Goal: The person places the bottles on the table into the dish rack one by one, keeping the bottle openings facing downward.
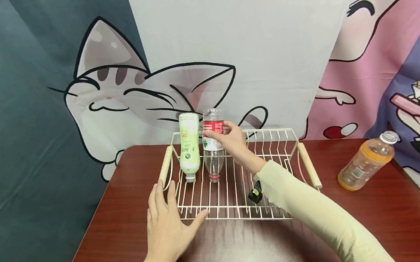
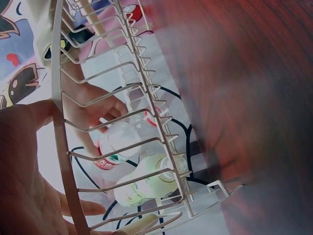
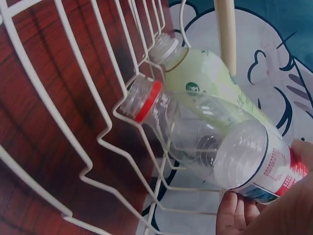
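My right hand [image 1: 232, 140] grips a clear plastic bottle [image 1: 214, 160] round its red-and-white label. The bottle is upside down, leaning in a white wire rack [image 1: 239, 219], its red-ringed neck [image 3: 149, 102] down among the wires. Just left of it a pale green bottle [image 1: 190, 144] also leans neck down in the rack, its neck [image 3: 166, 48] between wires. My left hand [image 1: 169, 226] lies at the rack's front left corner with fingers spread and fairly straight. In the left wrist view its thumb is right at the front rim [image 2: 68, 169].
A bottle with an orange label [image 1: 367, 160] and white cap stands on the red-brown table [image 1: 125, 209], right of the rack. Wooden handles [image 1: 309, 165] rise at the rack's two sides. A cartoon-printed cloth [image 1: 253, 35] hangs behind the table.
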The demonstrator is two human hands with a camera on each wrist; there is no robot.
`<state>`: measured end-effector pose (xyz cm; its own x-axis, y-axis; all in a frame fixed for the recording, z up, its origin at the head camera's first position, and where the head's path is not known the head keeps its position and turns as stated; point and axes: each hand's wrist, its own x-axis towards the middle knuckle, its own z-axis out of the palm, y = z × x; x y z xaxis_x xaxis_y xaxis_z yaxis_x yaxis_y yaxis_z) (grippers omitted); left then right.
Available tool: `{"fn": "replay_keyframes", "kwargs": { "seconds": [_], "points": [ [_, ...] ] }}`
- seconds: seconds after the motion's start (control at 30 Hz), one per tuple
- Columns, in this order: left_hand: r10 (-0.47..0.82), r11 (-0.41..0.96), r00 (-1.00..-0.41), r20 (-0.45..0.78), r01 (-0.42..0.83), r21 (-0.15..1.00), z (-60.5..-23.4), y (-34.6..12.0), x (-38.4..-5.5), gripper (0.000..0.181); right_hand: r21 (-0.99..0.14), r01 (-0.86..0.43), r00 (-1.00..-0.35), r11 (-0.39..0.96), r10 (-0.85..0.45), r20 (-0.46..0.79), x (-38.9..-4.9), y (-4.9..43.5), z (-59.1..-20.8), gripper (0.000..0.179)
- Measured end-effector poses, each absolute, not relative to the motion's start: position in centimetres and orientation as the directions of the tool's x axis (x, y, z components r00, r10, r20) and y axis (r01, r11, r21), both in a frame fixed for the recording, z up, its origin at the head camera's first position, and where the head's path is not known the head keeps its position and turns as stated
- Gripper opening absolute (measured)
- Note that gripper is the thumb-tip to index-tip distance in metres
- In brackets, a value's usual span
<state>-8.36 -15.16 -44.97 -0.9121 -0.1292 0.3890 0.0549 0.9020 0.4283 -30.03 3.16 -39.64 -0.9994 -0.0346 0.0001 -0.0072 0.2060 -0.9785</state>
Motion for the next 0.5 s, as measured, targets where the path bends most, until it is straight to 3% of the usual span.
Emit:
{"fn": "replay_keyframes", "kwargs": {
  "seconds": [0.5],
  "points": [
    [-0.131, 0.899, -0.924, 0.359, 0.042, 0.437, -44.8, -15.1, -8.3, 0.119, -0.956, -0.007, -0.998, 0.294, -0.060, -0.011, -31.3, 3.2, -40.7, 0.072]
  ]
}}
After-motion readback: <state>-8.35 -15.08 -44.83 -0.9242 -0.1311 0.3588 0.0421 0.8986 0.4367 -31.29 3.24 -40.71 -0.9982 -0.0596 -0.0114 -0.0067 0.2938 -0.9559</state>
